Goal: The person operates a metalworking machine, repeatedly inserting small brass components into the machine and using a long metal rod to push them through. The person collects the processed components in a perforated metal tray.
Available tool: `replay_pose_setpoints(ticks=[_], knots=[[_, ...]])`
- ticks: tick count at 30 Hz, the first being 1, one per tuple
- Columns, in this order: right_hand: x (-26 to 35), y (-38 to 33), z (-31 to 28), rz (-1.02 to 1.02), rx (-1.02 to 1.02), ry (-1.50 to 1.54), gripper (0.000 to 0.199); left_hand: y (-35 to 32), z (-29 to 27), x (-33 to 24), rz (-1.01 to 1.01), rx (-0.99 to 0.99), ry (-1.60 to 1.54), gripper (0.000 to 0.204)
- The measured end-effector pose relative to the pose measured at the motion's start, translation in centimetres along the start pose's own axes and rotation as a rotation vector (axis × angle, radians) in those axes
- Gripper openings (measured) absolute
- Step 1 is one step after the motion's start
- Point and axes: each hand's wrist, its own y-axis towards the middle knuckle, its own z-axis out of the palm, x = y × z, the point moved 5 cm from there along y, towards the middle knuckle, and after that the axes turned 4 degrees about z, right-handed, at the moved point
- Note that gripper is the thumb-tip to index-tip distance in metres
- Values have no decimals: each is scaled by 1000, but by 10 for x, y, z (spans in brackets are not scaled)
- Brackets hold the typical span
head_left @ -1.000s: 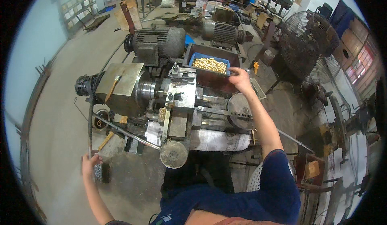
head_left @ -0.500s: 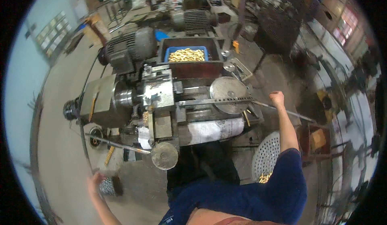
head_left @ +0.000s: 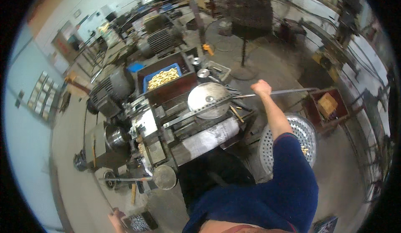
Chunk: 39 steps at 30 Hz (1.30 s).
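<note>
My right hand [head_left: 261, 87] is closed in a fist, right of the round metal disc [head_left: 208, 100]. A metal rod [head_left: 292, 92] passes behind its wrist side; whether the fist grips anything is hidden. At the lower left, my left hand [head_left: 116, 219] is closed around a thin long rod [head_left: 103, 192] rising toward the machine. Beside that hand stands a dark box [head_left: 147, 221] of small grey metal pieces. Between my arms is the machine, with a flat bar [head_left: 194, 115] across the disc and a smaller round plate [head_left: 164, 177] at its near end.
Behind the machine, a blue tray [head_left: 179, 69] of brass-coloured pieces sits in a brown metal bin [head_left: 190, 82]. A perforated metal basin [head_left: 308, 128] stands by my right arm. Farther right is a reddish box [head_left: 309, 107] with a tan block. Motors [head_left: 119, 82] stand at the far left.
My view has turned, so the machine appears tilted. In the picture, my right fist lies farther left, nearer the disc, and my left hand lies lower, near the bottom edge.
</note>
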Motion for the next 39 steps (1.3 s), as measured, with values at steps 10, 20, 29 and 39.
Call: replay_pose_setpoints(ticks=[10, 20, 29, 39], knots=[[-30, -10, 0, -96, -106, 396, 32, 7, 19, -3, -113, -113, -231, 19], [-85, -55, -18, -470, -147, 685, 31, 35, 6, 25, -109, 143, -266, 45], [-259, -124, -54, -211, -112, 347, 28, 39, -12, 52, -189, 191, -244, 47], [-301, -190, 6, 2, 191, -245, 27, 25, 4, 32, -191, 163, -308, 53]])
